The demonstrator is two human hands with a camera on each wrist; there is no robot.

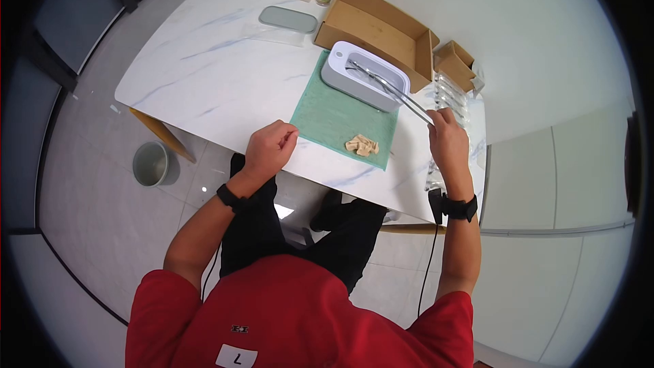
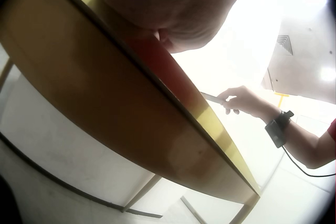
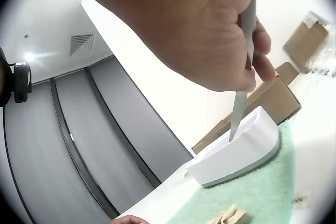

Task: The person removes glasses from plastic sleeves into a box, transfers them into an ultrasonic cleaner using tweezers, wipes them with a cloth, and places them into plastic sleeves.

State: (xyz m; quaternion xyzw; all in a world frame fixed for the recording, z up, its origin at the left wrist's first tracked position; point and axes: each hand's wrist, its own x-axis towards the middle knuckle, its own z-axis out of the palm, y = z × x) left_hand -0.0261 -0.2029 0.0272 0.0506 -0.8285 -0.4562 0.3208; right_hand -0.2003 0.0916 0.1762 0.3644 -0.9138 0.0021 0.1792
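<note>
My right hand [image 1: 449, 142] grips the upper end of long metal tweezers [image 1: 410, 102] beyond the towel's right side. Their far ends slant into the basin of a grey and white ultrasonic cleaner [image 1: 361, 90]. Inside the basin lies a thin dark-framed thing [image 1: 354, 65] that looks like eyeglasses, partly covered by the tweezers. In the right wrist view the tweezers [image 3: 239, 113] dip behind the cleaner's [image 3: 244, 153] near wall. My left hand [image 1: 270, 148] rests at the table's front edge, fingers loosely curled and holding nothing.
The cleaner stands on a green towel [image 1: 327, 116], with a crumpled beige cloth [image 1: 362, 145] near the front. Behind it is an open cardboard box [image 1: 375, 22]; a smaller box [image 1: 455, 63] and clear packets [image 1: 449, 95] lie right. A grey oval lid [image 1: 288, 19] lies back left.
</note>
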